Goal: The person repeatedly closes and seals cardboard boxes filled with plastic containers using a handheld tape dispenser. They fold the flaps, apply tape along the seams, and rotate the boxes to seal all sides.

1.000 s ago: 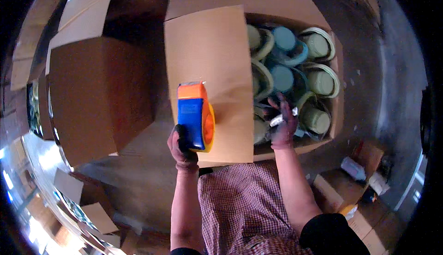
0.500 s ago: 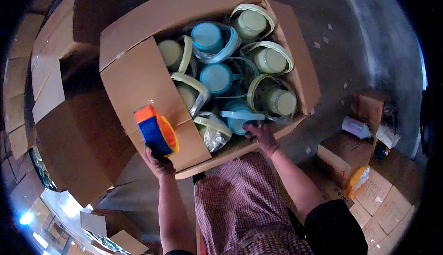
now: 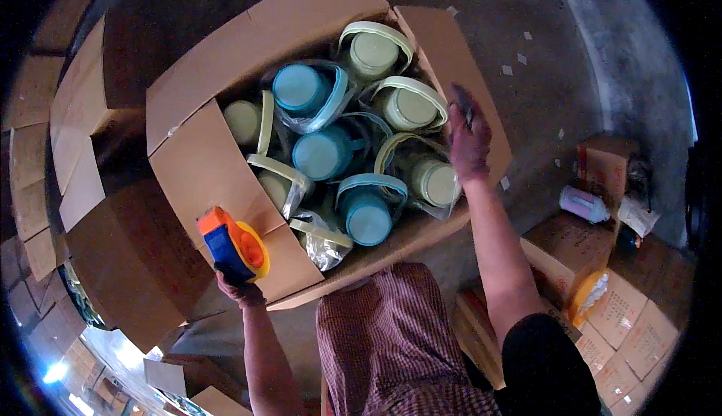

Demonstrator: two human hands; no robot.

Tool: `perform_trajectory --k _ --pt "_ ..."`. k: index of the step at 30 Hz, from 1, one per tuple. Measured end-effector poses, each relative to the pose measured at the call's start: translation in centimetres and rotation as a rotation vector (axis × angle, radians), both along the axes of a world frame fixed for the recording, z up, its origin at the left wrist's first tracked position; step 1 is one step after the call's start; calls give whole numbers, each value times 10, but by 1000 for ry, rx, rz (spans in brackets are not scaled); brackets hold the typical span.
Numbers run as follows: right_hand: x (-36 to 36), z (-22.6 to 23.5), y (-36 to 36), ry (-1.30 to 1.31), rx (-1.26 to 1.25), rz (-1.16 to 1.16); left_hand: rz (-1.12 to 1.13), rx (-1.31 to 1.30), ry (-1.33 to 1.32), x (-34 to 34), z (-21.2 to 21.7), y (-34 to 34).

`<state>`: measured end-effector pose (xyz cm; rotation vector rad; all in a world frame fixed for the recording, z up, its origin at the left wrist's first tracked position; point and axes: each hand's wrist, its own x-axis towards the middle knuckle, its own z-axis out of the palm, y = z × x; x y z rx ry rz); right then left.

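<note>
Hands [image 3: 239, 288] [image 3: 471, 144] at tape dispenser [image 3: 227, 253] and flap [image 3: 430, 46]

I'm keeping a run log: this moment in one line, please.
left hand: holding orange-and-blue tape dispenser | right hand: at right flap of open carton, contact unclear | contents: green containers, blue containers, clear plastic

Left grip [image 3: 241, 289] low, curled closed; left forearm [image 3: 267, 359] leans slightly outward. Right grip [image 3: 471, 144] farther forward, fingers [image 3: 464, 98] extended, unclenched; right forearm [image 3: 499, 254] angled inward, wrist [image 3: 474, 178] near straight.
</note>
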<state>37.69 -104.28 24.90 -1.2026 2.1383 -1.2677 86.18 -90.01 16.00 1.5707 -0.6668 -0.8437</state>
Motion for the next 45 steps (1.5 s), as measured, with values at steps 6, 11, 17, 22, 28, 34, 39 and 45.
perform_trajectory --k 6,11,17,22,28,34,39,45 --pt "13 -43 19 57 466 207 33 51 246 -20 18 -13" --pt "64 -61 84 280 238 404 75 86 240 -29 21 -20" --pt "15 -5 -48 6 100 128 68 127 269 -15 23 -9" --pt "-25 -43 -133 107 131 1 84 66 139 -26 8 -2" --pt "46 -101 -63 511 174 492 71 69 225 -33 14 -6" --pt "10 -42 -3 -303 -145 73 16 43 122 -17 11 0" --pt "-109 -68 149 -739 -243 -853 1 18 205 -24 12 -5" --pt "-140 -104 207 -1399 -545 -741 -21 57 282 -39 22 -17"
